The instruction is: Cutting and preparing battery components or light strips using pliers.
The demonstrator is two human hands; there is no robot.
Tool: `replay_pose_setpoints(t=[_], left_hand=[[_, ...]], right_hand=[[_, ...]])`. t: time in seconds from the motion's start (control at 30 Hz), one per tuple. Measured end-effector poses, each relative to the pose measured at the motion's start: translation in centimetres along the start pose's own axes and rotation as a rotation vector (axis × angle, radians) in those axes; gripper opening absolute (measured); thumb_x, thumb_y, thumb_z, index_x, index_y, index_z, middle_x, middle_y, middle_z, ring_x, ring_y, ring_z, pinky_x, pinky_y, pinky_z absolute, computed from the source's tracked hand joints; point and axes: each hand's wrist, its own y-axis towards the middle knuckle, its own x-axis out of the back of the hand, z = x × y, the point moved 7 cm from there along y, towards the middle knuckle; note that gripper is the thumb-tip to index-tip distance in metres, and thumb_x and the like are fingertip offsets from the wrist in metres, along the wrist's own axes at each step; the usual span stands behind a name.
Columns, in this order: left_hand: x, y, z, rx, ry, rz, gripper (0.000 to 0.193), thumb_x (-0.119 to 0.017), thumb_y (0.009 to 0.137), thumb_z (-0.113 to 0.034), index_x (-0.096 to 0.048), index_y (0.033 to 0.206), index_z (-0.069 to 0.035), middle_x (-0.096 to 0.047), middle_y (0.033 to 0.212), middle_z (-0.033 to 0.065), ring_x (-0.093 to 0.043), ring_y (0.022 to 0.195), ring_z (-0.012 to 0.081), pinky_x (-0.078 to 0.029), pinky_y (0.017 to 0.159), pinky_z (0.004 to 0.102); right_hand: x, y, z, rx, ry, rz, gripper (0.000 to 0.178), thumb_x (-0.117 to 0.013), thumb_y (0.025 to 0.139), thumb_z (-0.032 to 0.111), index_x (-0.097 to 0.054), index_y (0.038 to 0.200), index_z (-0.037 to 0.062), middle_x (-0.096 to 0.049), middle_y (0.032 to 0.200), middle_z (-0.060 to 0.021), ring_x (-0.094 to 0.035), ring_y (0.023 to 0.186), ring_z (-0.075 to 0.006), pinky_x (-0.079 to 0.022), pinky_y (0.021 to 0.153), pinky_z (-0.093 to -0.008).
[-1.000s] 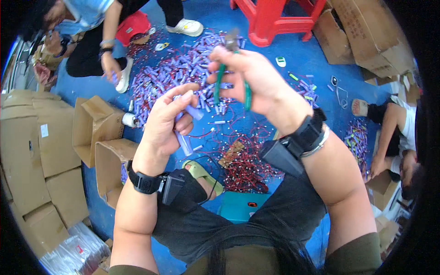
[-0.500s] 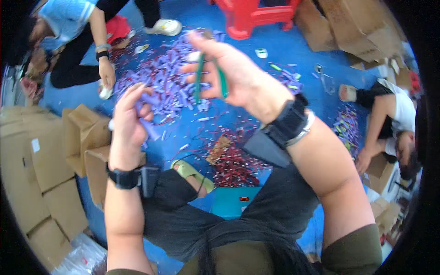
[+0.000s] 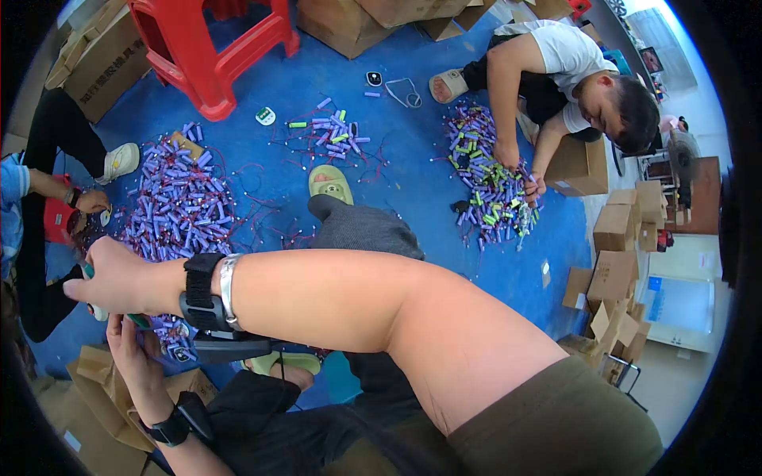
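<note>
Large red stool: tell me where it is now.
In the head view, the large red stool stands on the blue floor at the upper left, between cardboard boxes on either side, beyond the left pile of purple cylinders.

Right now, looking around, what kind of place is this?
Probably a workshop or storeroom. Cardboard boxes are stacked at the right, red-wired purple cylinders lie heaped on the blue floor, and a person in a white shirt bends over another heap.
</note>
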Motion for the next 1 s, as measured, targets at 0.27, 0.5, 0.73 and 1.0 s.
replay_pose_setpoints(t=[0.27, 0.5, 0.73, 1.0], left_hand=[[-1.3, -0.2, -0.8, -0.006, -0.024, -0.241, 0.01, -0.051, 0.09, -0.018, -0.048, 0.093, -0.009, -0.049, 0.066, -0.0002, -0.039, 0.042, 0.0057, -0.03, 0.038, 0.0196], [-0.3, -0.8, -1.9, 0.028, 0.038, -0.18, 0.014, -0.055, 0.088, -0.022, -0.049, 0.091, -0.009, -0.05, 0.067, -0.0003, -0.04, 0.043, 0.0052, -0.029, 0.038, 0.0183], [-3.3, -0.4, -4.8, -0.016, -0.225, -0.122, 0.037, -0.06, 0.077, -0.013, -0.049, 0.111, -0.007, -0.054, 0.082, 0.0009, -0.038, 0.048, 0.003, -0.028, 0.041, 0.0164], [-2.1, -0.6, -5.6, -0.107, -0.733, 0.379, 0.033, -0.057, 0.071, -0.004, -0.045, 0.102, -0.006, -0.055, 0.083, 0.0092, -0.037, 0.045, 0.0075, -0.032, 0.041, 0.0206]], right_hand=[[-1.0, -1.7, 1.0, -0.041, 0.048, 0.352, 0.064, -0.078, 0.065, 0.03, -0.047, 0.101, -0.0134, -0.057, 0.087, -0.0189, -0.055, 0.08, -0.0263, -0.046, 0.071, -0.0346], [-1.6, -1.3, 1.0, 0.011, 0.037, 0.302, 0.034, -0.065, 0.078, 0.024, -0.05, 0.092, -0.0033, -0.057, 0.086, -0.0127, -0.054, 0.077, -0.0213, -0.046, 0.069, -0.0346], [3.3, -0.8, 4.5, 0.123, -0.119, 0.137, 0.029, -0.058, 0.086, 0.034, -0.054, 0.09, 0.0063, -0.054, 0.073, -0.0013, -0.048, 0.06, -0.008, -0.039, 0.053, -0.0236], [1.5, -2.6, -0.9, -0.195, -0.22, 0.182, 0.024, -0.065, 0.08, 0.027, -0.058, 0.087, 0.0049, -0.053, 0.069, -0.0001, -0.047, 0.061, -0.0072, -0.037, 0.051, -0.0243]])
